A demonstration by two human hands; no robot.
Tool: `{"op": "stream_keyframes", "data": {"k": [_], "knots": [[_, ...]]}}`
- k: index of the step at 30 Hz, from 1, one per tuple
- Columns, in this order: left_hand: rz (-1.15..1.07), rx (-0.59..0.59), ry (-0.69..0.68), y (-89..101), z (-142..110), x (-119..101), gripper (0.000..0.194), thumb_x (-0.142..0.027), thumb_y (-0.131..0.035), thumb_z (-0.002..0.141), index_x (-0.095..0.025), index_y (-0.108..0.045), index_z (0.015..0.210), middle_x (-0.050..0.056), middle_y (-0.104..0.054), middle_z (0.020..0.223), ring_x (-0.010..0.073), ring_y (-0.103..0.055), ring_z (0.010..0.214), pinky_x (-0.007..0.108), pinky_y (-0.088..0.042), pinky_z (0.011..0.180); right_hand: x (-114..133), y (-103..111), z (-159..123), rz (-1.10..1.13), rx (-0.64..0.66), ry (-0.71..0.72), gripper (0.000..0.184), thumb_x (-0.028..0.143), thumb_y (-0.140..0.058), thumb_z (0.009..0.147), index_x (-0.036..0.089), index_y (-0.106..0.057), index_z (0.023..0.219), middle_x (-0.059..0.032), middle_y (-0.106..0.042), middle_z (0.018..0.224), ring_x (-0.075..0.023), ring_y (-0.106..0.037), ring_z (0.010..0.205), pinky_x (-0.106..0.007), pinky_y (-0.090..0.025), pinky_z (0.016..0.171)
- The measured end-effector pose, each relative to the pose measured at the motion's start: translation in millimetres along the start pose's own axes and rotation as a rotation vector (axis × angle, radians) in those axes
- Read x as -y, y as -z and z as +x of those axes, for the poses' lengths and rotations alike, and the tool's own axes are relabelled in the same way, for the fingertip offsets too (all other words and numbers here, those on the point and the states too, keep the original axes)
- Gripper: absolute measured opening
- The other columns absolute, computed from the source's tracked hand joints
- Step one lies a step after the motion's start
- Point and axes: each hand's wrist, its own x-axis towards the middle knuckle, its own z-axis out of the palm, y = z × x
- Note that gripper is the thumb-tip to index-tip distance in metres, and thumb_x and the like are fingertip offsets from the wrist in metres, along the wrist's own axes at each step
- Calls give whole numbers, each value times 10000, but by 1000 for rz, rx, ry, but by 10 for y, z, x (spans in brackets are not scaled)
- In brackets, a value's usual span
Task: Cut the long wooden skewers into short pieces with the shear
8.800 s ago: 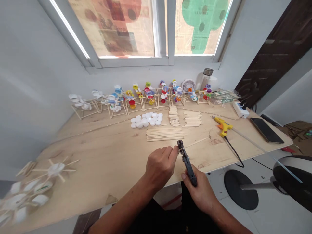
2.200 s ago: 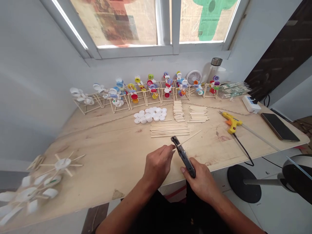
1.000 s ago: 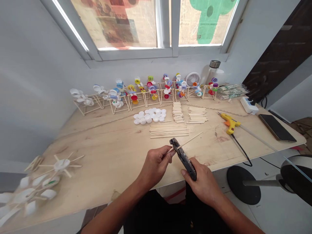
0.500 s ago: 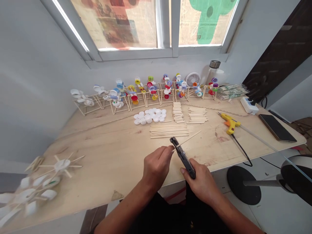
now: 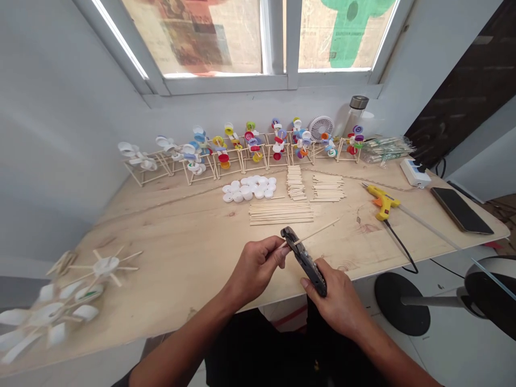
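My left hand [image 5: 258, 267] pinches the near end of a thin wooden stick [image 5: 318, 230], which slants up to the right above the table. The stick passes through the jaws of a dark multi-tool plier [image 5: 304, 262]. Wrapped around the plier's handles is my right hand [image 5: 336, 293]. Just beyond the hands lies a bundle of long wooden sticks [image 5: 281, 213]. Behind it are a pile of shorter sticks [image 5: 295, 183], another pile of short sticks [image 5: 328, 188] and a cluster of white bottle caps [image 5: 249, 188].
Several stick frames with coloured bottle-cap wheels [image 5: 221, 156] line the wall. A yellow glue gun [image 5: 382, 203], a phone [image 5: 461, 210] and a power strip [image 5: 415, 173] lie at right. White cap-and-stick wheels [image 5: 50, 316] sit at the left edge. A small fan [image 5: 321, 129] stands behind.
My left hand has turned and its fingers have shifted along the stick near the plier's jaws. My right hand stays on the plier. The camera view has moved slightly.
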Motion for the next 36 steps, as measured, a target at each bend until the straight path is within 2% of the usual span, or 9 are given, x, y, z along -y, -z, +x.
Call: {"op": "stream_keyframes", "data": {"k": [4, 9, 11, 13, 19, 23, 26, 29, 36], "knots": [[15, -4, 4, -31, 7, 56, 319, -306, -442, 849, -157, -529, 581, -40, -460, 511, 67, -376, 458, 178, -317, 456, -10, -40, 28, -14, -3, -16, 188, 377, -454, 822, 217, -457, 722, 8, -561, 551, -171, -537, 527, -229, -264, 494], [259, -263, -169, -229, -43, 186, 185, -222, -435, 857, -158, -606, 890, 25, -614, 710, 107, -534, 608, 203, -403, 572, -16, -79, 62, 2, 4, -49, 190, 360, -455, 828, 217, -436, 704, 5, -565, 569, -169, -542, 547, -227, -277, 508], [342, -311, -219, -280, -61, 212, 197, -204, -424, 863, -152, -598, 941, 39, -616, 721, 118, -548, 634, 211, -408, 585, -8, -64, 60, 39, 23, -51, 177, 354, -456, 829, 216, -441, 720, 1, -581, 600, -170, -553, 573, -226, -285, 519], [330, -299, -213, -284, -66, 203, 192, -206, -424, 864, -151, -600, 917, 30, -607, 680, 113, -541, 602, 206, -406, 569, 3, -34, 53, 60, 36, -50, 156, 348, -462, 827, 213, -452, 748, -4, -599, 635, -173, -563, 600, -227, -290, 531], [86, -148, -74, -130, -27, 71, 220, -244, -449, 846, -159, -563, 679, -13, -540, 578, 84, -468, 518, 183, -371, 512, 16, 28, 33, 43, 36, -35, 151, 356, -475, 817, 215, -459, 766, 0, -599, 631, -179, -562, 600, -231, -292, 543], [13, -60, -14, -42, 7, 47, 275, -284, -464, 834, -159, -525, 597, -41, -453, 525, 65, -360, 466, 175, -310, 457, 4, 11, 24, 47, 24, -25, 173, 367, -463, 819, 219, -441, 732, 9, -580, 598, -172, -556, 566, -228, -293, 527], [-15, -18, 0, -14, 28, 55, 304, -319, -466, 829, -159, -517, 577, -43, -432, 512, 66, -346, 466, 175, -299, 449, 5, -18, 27, 46, 10, -24, 188, 369, -454, 823, 219, -438, 710, 10, -568, 572, -168, -547, 543, -230, -291, 513], [-7, -25, -7, -34, 36, 58, 289, -314, -464, 829, -156, -538, 599, -31, -478, 536, 67, -370, 475, 175, -312, 460, 17, -48, 43, 65, -2, -35, 204, 363, -448, 825, 219, -435, 682, 11, -551, 551, -161, -530, 519, -230, -289, 498], [-7, -173, 4, -137, 5, 139, 203, -290, -474, 832, -161, -590, 727, -15, -571, 597, 71, -448, 480, 173, -369, 470, 13, 0, 82, 135, 22, -43, 149, 348, -477, 809, 213, -460, 748, 7, -578, 635, -172, -553, 605, -237, -342, 561]]}}
